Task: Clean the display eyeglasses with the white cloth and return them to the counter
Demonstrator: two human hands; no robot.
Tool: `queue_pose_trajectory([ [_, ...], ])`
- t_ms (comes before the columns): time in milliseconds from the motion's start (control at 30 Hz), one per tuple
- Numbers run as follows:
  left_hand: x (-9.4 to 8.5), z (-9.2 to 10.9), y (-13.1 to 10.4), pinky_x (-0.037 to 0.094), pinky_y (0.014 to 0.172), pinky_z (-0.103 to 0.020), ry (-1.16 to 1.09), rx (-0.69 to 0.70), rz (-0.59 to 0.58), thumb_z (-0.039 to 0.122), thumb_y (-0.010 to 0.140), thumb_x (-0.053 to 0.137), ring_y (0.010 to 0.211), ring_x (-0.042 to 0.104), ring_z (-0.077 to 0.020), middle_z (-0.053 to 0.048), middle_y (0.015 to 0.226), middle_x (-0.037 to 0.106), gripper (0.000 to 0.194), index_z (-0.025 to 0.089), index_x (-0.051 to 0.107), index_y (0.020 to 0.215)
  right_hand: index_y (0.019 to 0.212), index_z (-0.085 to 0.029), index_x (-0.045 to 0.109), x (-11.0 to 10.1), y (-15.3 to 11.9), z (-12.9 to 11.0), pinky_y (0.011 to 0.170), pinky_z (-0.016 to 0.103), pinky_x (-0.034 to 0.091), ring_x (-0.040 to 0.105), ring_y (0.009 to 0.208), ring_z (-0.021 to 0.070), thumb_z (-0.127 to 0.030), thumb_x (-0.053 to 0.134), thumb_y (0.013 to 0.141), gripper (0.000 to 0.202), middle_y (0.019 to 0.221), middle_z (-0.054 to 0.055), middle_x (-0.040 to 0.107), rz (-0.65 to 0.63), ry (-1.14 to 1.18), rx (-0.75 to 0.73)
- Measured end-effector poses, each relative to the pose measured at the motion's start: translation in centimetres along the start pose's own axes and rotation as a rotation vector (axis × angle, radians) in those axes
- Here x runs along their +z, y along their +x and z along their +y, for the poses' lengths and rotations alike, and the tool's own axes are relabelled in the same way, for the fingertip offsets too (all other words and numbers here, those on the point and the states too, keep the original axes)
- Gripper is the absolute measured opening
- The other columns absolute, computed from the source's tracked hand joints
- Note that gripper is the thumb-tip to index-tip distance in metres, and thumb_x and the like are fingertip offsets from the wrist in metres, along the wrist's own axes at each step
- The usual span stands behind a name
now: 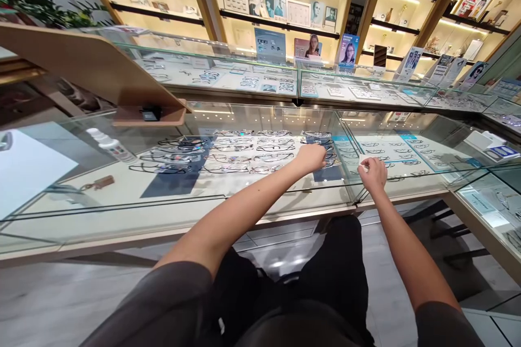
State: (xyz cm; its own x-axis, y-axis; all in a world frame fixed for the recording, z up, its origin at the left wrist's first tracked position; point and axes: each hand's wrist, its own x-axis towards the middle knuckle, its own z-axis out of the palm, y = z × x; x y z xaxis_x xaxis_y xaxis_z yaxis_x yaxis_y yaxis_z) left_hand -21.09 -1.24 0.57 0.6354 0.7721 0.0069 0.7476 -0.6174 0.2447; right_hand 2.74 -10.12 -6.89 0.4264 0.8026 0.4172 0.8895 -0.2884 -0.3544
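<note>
Apparently the work is under way, since both hands are up at the glass top of the desk [122, 227]; how much is done or left cannot be judged from a single view. The glasses [274, 147] lie in fairly neat rows inside the desk, some on a white base and some over dark blue cards [173, 183], and that part looks orderly.

The left hand [312, 157] is over the blue card at the end of the rows, its grip curled in with the fingers folded; whether it has hold of anything, I cannot tell. The right hand [373, 174] is beside the seam between the glass panels, its grip pinched, thumb against finger, seemingly on a small pale scrap [363, 159] at the tips.

As for writing, little can be read. The white bottle [109, 145] carries reddish and dark print, too small to make out. The blue leaflet [349, 51] has lines of pale lettering above a portrait, and the white box [502, 152] at the far right shows a blue patch with pale marks. No brand name is legible on the glasses or the posters [270, 46] behind.
</note>
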Motion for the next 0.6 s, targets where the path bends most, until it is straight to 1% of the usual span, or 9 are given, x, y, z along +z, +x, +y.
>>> queue_pose_trajectory([
  [67, 0.0, -0.1, -0.3, 0.054, 0.083, -0.036, -0.045, 0.002, 0.009, 0.017, 0.083, 0.068, 0.096, 0.074, -0.0314, -0.016, 0.095, 0.079, 0.013, 0.016, 0.081, 0.087, 0.087, -0.021, 0.068, -0.5, 0.4, 0.1, 0.083, 0.038, 0.039, 0.053, 0.098, 0.0281, -0.027, 0.061, 0.084, 0.009, 0.104, 0.012, 0.068, -0.049, 0.018, -0.007],
  [133, -0.3, -0.2, -1.0, 0.053, 0.080, -0.033, -0.102, 0.015, 0.033, 0.017, 0.083, 0.066, 0.093, 0.073, -0.0287, -0.013, 0.093, 0.079, 0.015, 0.017, 0.081, 0.086, 0.082, -0.021, 0.065, -1.3, 1.0, 0.3, 0.081, 0.037, 0.039, 0.054, 0.094, 0.0259, -0.024, 0.062, 0.084, 0.005, 0.099, 0.011, 0.068, -0.170, 0.107, -0.030],
  [233, -2.0, -1.4, -2.5, 0.051, 0.073, -0.031, -0.214, 0.056, 0.082, 0.024, 0.086, 0.065, 0.083, 0.071, -0.0242, -0.009, 0.089, 0.079, 0.016, 0.018, 0.080, 0.087, 0.072, -0.021, 0.061, -3.4, 3.3, 0.4, 0.073, 0.033, 0.040, 0.054, 0.078, 0.0199, -0.021, 0.067, 0.082, 0.011, 0.078, 0.005, 0.066, -0.372, 0.263, -0.070],
  [333, -5.6, -4.1, -3.8, 0.050, 0.072, -0.030, -0.500, 0.166, 0.078, 0.031, 0.083, 0.071, 0.076, 0.069, -0.0207, -0.006, 0.084, 0.079, 0.015, 0.018, 0.078, 0.080, 0.067, -0.020, 0.063, -7.2, 7.8, 0.6, 0.064, 0.031, 0.040, 0.050, 0.062, 0.0146, -0.023, 0.076, 0.079, 0.018, 0.062, -0.001, 0.061, -0.481, 0.368, -0.090],
  [400, -8.9, -6.4, -4.4, 0.052, 0.075, -0.031, -0.639, 0.258, 0.018, 0.035, 0.081, 0.075, 0.078, 0.070, -0.0203, -0.005, 0.086, 0.079, 0.016, 0.020, 0.079, 0.081, 0.065, -0.018, 0.067, -10.9, 11.8, 0.5, 0.060, 0.030, 0.038, 0.047, 0.056, 0.0116, -0.022, 0.081, 0.077, 0.019, 0.057, -0.002, 0.060, -0.559, 0.415, -0.084],
  [467, -12.5, -8.8, -5.1, 0.053, 0.077, -0.033, -0.670, 0.307, -0.019, 0.040, 0.080, 0.079, 0.081, 0.070, -0.0210, -0.006, 0.088, 0.079, 0.019, 0.020, 0.080, 0.083, 0.068, -0.015, 0.071, -15.1, 15.7, 0.2, 0.057, 0.029, 0.034, 0.045, 0.052, 0.0086, -0.019, 0.082, 0.078, 0.015, 0.056, -0.003, 0.060, -0.638, 0.438, -0.023],
  [500, -14.1, -9.9, -5.5, 0.054, 0.079, -0.035, -0.691, 0.320, -0.012, 0.041, 0.080, 0.080, 0.082, 0.071, -0.0217, -0.006, 0.088, 0.078, 0.021, 0.020, 0.080, 0.084, 0.071, -0.013, 0.073, -16.9, 17.3, -0.3, 0.057, 0.029, 0.033, 0.046, 0.052, 0.0081, -0.016, 0.084, 0.076, 0.012, 0.059, -0.003, 0.062, -0.733, 0.469, 0.097],
  [533, -15.5, -10.9, -6.0, 0.056, 0.082, -0.038, -0.735, 0.326, 0.009, 0.041, 0.079, 0.082, 0.086, 0.072, -0.0233, -0.007, 0.090, 0.078, 0.023, 0.019, 0.080, 0.086, 0.074, -0.012, 0.074, -18.4, 18.5, -1.0, 0.056, 0.028, 0.033, 0.046, 0.052, 0.0071, -0.018, 0.083, 0.077, 0.011, 0.062, -0.003, 0.062, -0.756, 0.477, 0.129],
  [600, -17.1, -12.4, -7.0, 0.058, 0.089, -0.045, -0.878, 0.290, 0.131, 0.036, 0.079, 0.084, 0.097, 0.074, -0.0274, -0.010, 0.098, 0.077, 0.021, 0.017, 0.079, 0.087, 0.078, -0.013, 0.074, -19.7, 19.2, -3.5, 0.054, 0.026, 0.031, 0.046, 0.052, 0.0048, -0.022, 0.078, 0.083, 0.011, 0.066, -0.004, 0.062, -0.782, 0.547, 0.056],
])
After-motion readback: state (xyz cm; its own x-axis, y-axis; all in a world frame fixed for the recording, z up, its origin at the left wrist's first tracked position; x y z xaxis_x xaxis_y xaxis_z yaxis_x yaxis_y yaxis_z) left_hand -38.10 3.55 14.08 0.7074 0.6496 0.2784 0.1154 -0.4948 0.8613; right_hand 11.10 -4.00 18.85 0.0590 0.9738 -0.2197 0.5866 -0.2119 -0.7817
